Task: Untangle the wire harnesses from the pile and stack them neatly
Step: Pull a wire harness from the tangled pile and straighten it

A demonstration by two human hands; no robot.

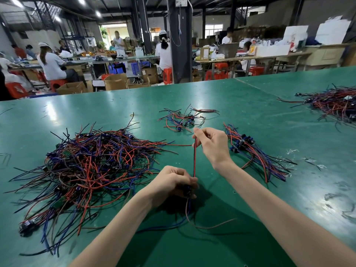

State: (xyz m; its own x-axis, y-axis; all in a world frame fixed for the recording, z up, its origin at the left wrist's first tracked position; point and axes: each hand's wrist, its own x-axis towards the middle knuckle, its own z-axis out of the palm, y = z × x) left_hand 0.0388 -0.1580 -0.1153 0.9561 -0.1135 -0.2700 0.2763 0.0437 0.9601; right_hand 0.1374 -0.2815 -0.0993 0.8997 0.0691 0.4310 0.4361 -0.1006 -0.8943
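A big tangled pile of red, blue and black wire harnesses (90, 168) lies on the green table (221, 97) to my left. One harness (195, 158) is stretched upright between my hands as a red and black wire pair. My left hand (173, 182) grips its dark connector end low down, with loose blue and brown wires trailing below. My right hand (212, 143) pinches the wire pair's upper end. An aligned stack of harnesses (254, 153) lies just right of my right hand.
A small loose cluster of harnesses (185, 120) lies beyond my hands. Another large pile (335, 103) sits at the far right of the table. Scraps of clear plastic (312, 162) lie right of the stack. Workers sit at benches in the background.
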